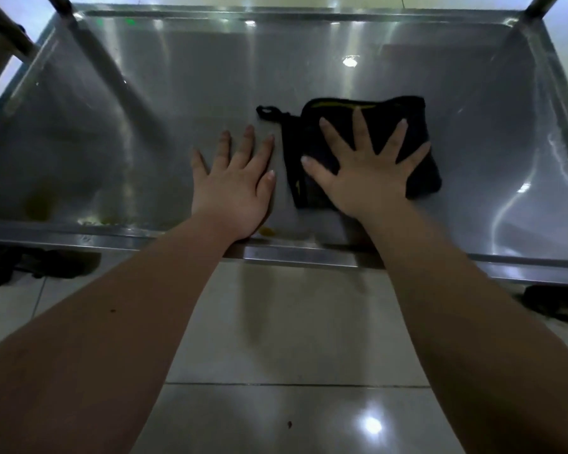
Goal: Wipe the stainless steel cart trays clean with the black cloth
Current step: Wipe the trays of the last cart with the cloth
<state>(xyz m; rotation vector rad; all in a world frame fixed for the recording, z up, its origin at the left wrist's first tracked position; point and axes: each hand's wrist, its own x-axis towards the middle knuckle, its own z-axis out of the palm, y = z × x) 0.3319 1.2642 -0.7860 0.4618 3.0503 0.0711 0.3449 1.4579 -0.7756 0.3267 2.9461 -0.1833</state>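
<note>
A stainless steel cart tray (164,93) fills the upper part of the view. A folded black cloth (422,172) with yellow trim and a hanging loop lies on it, right of centre. My right hand (368,172) presses flat on the cloth with fingers spread wide. My left hand (235,185) rests flat on the bare steel just left of the cloth, fingers straight. A small yellowish speck (268,231) sits by the near rim at my left wrist.
Cart posts rise at the far left (59,3) and far right (538,4) corners. A yellowish smear (92,221) lies at the near left of the tray. Below the near rim (295,255) is a glossy tiled floor (292,339), with dark footwear at left (36,265) and right (558,303).
</note>
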